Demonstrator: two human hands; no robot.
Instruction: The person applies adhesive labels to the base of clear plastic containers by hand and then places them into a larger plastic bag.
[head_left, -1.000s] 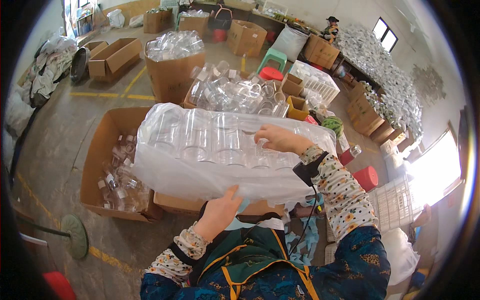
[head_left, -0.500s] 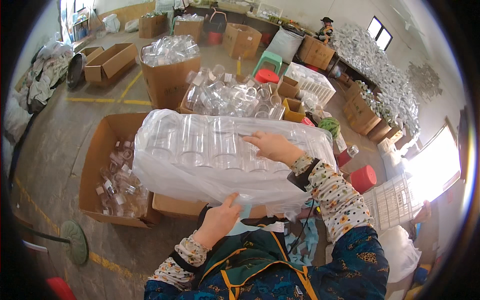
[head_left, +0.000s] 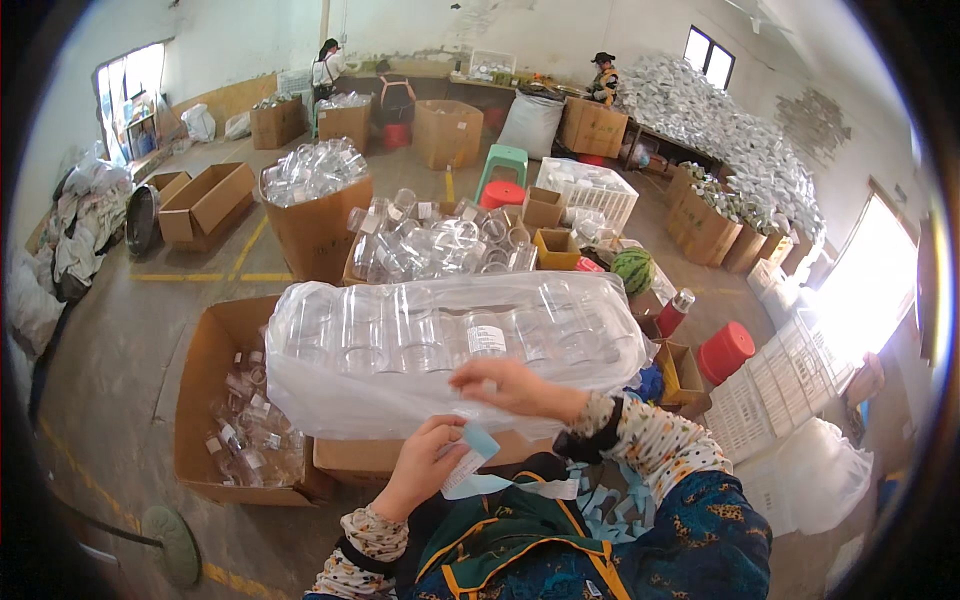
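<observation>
A large transparent plastic bag (head_left: 330, 395) of see-through plastic jars (head_left: 417, 335) lies on a cardboard box in front of me. On one jar near the middle sits a white printed label (head_left: 487, 339). My left hand (head_left: 425, 462), at the bag's near edge, is closed on a light blue strip of label backing (head_left: 478, 445); the strip trails to the right across my lap. Above the bag's near side is my right hand (head_left: 505, 386), its fingers stretched loosely leftward, with nothing visible in them. Whether its fingertips touch the plastic I cannot tell.
A box of loose bottles (head_left: 240, 440) stands at the left, and another heap of jars (head_left: 440, 240) behind the bag. Light blue strip scraps (head_left: 610, 510) lie beside me. To the right are a watermelon (head_left: 633, 270), a red bucket (head_left: 726, 352) and white crates (head_left: 775, 385). Two people work far back.
My right hand has drawn back toward me from the jars, and a white label now shows on one jar. My left hand has come down and now visibly holds the light blue strip.
</observation>
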